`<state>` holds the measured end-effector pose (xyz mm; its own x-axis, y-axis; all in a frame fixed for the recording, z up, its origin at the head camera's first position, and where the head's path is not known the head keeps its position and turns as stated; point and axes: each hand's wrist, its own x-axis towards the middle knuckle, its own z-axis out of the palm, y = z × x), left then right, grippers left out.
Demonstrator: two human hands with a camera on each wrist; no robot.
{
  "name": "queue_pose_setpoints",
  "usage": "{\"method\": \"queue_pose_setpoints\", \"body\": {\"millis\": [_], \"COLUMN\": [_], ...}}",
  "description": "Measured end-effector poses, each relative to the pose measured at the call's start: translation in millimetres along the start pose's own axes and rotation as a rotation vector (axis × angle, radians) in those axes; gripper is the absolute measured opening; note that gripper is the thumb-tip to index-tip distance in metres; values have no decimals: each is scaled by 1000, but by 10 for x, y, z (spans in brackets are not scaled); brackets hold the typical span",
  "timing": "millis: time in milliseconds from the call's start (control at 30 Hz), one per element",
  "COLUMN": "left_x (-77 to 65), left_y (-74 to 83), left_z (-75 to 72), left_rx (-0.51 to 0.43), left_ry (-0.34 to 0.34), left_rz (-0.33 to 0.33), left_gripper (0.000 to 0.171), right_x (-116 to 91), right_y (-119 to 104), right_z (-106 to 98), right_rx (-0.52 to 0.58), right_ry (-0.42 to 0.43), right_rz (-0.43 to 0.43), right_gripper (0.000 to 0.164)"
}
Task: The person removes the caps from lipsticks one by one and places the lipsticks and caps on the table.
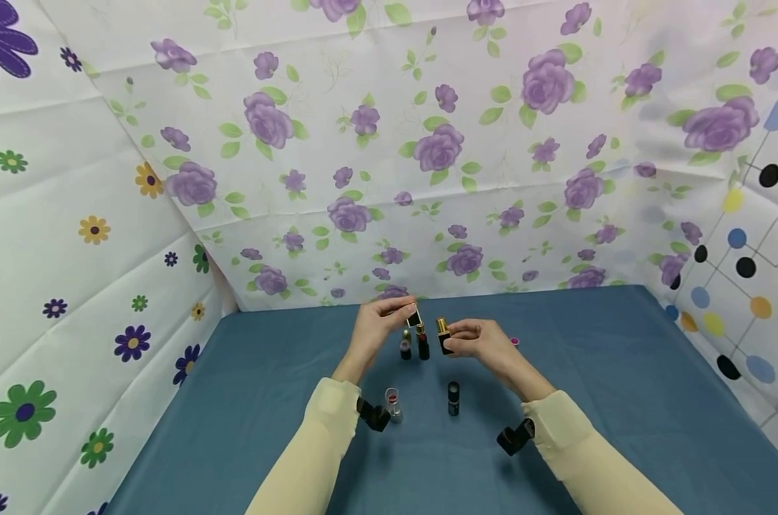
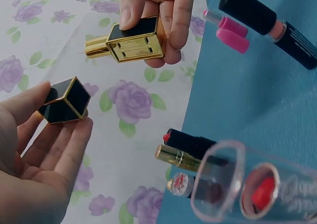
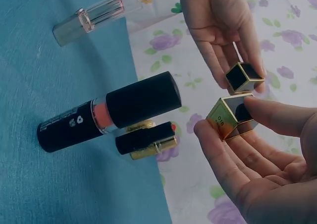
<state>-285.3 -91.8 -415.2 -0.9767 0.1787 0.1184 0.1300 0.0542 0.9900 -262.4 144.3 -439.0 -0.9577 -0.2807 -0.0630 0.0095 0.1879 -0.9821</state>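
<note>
My left hand (image 1: 377, 327) pinches a square black lipstick cap (image 2: 69, 101) with gold edges between thumb and fingers. Facing it, my right hand (image 1: 482, 347) grips a black lipstick base (image 2: 136, 38), its gold tube pointing out towards the cap side. Cap and base are apart in the head and left wrist views. In the right wrist view the base (image 3: 232, 116) shows its gold underside close to the cap (image 3: 243, 77). Behind the cap in the head view stand a black lipstick (image 1: 424, 347) with a red tip and a smaller dark one (image 1: 406, 348).
Nearer the body, a clear-capped lipstick (image 1: 394, 406) and a black lipstick (image 1: 454, 398) stand on the blue tablecloth (image 1: 266, 422). A bright pink item (image 2: 233, 34) lies beyond the right hand. Flowered cloth (image 1: 363, 143) hangs behind the table.
</note>
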Motion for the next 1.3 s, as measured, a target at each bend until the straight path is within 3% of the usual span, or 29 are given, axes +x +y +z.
{"method": "queue_pose_setpoints", "body": {"millis": [267,500,800,1033,1300], "left_x": [-30,-91,-166,-243,-292], "left_y": [-132,-237,-407,-545,-647], "left_z": [-86,-172,-250,-282,-274], "left_rx": [91,234,303,326,347], "left_ry": [-52,-68,-124,-172,-234], "left_rz": [-12,-69,-93,-121,-137], "left_gripper": [36,38,35,33,34], "right_x": [84,167,294,350,430], "right_y": [71,154,234,297,400], "right_z": [71,139,203,228,239], "right_rx": [-69,-182,-366,-311,-321], "right_ry": [-6,-4,-3,-80,-170], "right_rz": [19,12,-7,20,-22], "right_gripper": [44,34,33,32,36]}}
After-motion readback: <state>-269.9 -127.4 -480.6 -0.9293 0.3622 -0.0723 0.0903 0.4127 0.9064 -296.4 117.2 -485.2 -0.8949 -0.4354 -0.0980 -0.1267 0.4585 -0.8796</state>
